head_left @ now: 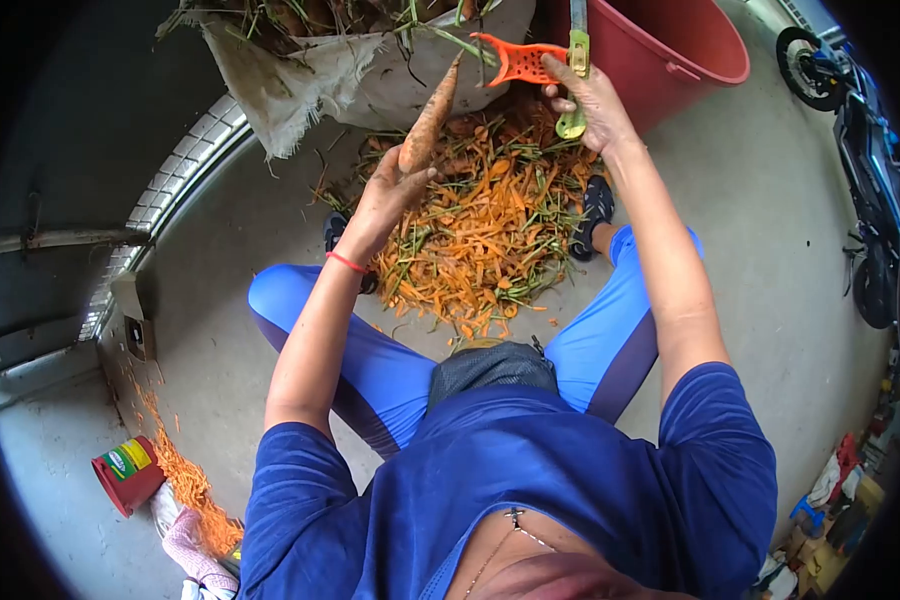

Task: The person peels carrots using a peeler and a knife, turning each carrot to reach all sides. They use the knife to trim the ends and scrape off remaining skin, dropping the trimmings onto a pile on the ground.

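Note:
My left hand is closed around the thick end of an unpeeled, soil-stained carrot, whose thin tip points up and to the right. In my right hand is an orange peeler with holes in it, its head turned toward the carrot but apart from it. A green-handled tool with a metal blade is also at my right hand; how it is held is partly hidden by the fingers. Below both hands, a heap of orange peelings mixed with green stems lies on the floor between my feet.
A white sack with carrots and stems stands at the top. Beside it is a large red tub. A motorbike is at the right. At lower left, a red bucket lies near more orange shreds.

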The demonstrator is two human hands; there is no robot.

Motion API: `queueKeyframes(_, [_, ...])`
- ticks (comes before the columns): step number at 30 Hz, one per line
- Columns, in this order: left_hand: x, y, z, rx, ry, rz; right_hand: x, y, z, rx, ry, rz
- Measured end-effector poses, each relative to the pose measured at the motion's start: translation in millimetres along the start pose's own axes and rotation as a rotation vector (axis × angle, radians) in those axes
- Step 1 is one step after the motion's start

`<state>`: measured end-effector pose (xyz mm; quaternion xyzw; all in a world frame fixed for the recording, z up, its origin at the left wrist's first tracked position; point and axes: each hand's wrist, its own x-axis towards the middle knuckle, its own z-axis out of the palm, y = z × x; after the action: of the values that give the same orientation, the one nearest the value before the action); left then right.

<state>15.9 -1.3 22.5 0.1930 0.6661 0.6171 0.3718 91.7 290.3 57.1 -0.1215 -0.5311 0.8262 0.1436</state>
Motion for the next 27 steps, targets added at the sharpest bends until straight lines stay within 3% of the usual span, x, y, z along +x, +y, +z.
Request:
queueKeyframes(4, [5.3,17.4,16.3,-0.009,0.069,-0.002,4.6,9.2,29.7,-0.021,-0.077,0.022])
queueKeyframes(7, [12.9,19.6,23.1,-0.071,-0.032,0.067,9.7,10.0,37.6,-0.112,-0.068,-0.031])
queueKeyframes(11, [18.4,3.5,18.1,0.251,0.047,0.335,5.2,3.2,42.2,-0.068,-0.117,0.026])
queueKeyframes(15, [16.3,11.8,15.3,0.352,0.095,0.202,5.5,10.3,41.6,-0.029,-0.11,0.083])
queueKeyframes(20, [11.9,14.6,16.4,-0.115,0.039,0.133,10.5,19.0,35.4,-0.01,-0.102,0.074])
queueKeyframes(22, [5.6,21.8,19.9,-0.187,0.043,0.03,11.4,22.4,33.3,0.044,-0.101,0.085])
queueKeyframes(25, [4.7,18.4,23.8,-0.107,0.025,0.088,12.8,26.5,27.7,0.051,-0.115,0.107])
queueKeyframes(27, [8.0,13.0,11.8,-0.226,-0.094,0.008,11.6,28.9,28.3,0.042,-0.121,0.113])
